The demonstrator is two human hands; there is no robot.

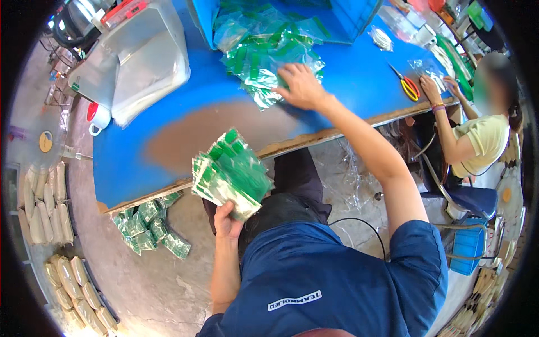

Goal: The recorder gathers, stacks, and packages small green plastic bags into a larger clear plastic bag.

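Observation:
My left hand (228, 220) is closed around a thick stack of flat green-and-clear plastic packets (233, 168), held fanned out near the table's front edge. Packets of the same kind (261, 62) spill in a loose heap from a blue plastic bin (353, 33) lying with its opening toward me. My right hand (302, 85) rests over the near edge of that heap, thumb and fingers apart. Its fingertips touch the top packets, and I see none lifted in it.
The blue tabletop (337, 106) has a worn brown patch. A clear plastic tub (149, 62) and a white mug (99, 117) stand left; yellow-handled pliers (410, 88) lie right. Green packets (149, 227) lie on the floor. A co-worker (477, 135) sits at the right end, hands on the table.

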